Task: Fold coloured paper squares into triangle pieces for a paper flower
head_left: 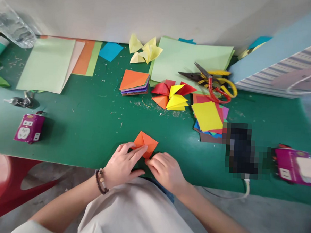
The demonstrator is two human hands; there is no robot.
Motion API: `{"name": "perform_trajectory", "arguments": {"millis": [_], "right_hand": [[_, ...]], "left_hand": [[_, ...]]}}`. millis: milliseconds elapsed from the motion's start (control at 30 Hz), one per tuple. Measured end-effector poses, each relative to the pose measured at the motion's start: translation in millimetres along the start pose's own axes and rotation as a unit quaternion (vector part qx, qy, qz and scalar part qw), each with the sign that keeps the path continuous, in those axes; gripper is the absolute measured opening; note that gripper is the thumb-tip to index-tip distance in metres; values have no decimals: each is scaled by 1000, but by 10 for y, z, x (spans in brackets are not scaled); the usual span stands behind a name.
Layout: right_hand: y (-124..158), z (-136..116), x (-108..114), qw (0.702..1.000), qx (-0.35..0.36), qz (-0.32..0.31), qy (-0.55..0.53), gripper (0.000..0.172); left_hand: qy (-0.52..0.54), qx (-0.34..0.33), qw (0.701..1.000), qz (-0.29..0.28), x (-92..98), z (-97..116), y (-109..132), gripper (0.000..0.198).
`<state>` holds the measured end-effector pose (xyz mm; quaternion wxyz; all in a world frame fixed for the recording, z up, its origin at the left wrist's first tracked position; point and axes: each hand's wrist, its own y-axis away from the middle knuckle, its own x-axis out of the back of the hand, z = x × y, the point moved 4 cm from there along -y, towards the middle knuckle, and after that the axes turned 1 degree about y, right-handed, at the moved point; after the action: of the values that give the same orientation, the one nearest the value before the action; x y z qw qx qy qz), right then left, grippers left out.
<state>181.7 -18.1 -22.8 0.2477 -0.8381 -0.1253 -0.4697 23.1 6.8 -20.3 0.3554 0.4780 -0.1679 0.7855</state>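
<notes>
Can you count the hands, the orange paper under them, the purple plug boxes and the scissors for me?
Hands: 2 (left hand, right hand)
Orange paper under the hands: 1
Purple power sockets: 2 (left socket, right socket)
Scissors: 2 (red-handled scissors, yellow-handled scissors)
Total: 7

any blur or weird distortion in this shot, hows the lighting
Head view: a pixelated block hides something at the right of the green tabletop; wide-angle distortion bends the table's edges; lighting is soft, with a mild sheen on the green surface and a soft shadow beside the purple power socket; the left hand and right hand look fairly sharp.
</notes>
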Motion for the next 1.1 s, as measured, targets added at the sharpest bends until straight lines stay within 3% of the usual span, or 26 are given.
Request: {"name": "perform_trajectory", "arguments": {"millis": [100, 200, 300, 400, 500, 633, 700, 900, 1100], "right_hand": [[-11, 130, 75, 998, -54, 28, -22, 18], [-75, 282, 144, 994, -69, 69, 48, 15], [-102, 243, 94, 996, -27, 51, 75, 18], [-57, 109, 19, 1000, -8, 14, 25, 21], [-26, 100, 45, 997, -56, 15, -41, 18], [-85, 312, 193, 985, -152, 60, -61, 13], [-133, 408, 241, 981, -167, 70, -64, 11], [-135, 348, 170, 993, -86, 24, 77, 20], [28, 137, 91, 979, -120, 57, 156, 13]], "left_hand": [[-5, -1, 1000, 4, 5, -2, 0, 70], [-11, -4, 1000, 8, 8, 1, 6, 70], [-15, -2, 1000, 7, 10, 1, 10, 71], [-24, -6, 1000, 9, 20, 4, 11, 70], [-38, -20, 999, 10, 34, 16, 8, 60], [-51, -31, 998, 5, 37, 35, 3, 48], [-49, -37, 998, 6, 44, 36, -3, 47], [-38, -88, 995, 18, 185, -8, -40, 33], [-69, -8, 991, 114, 285, 11, -2, 28]]}}
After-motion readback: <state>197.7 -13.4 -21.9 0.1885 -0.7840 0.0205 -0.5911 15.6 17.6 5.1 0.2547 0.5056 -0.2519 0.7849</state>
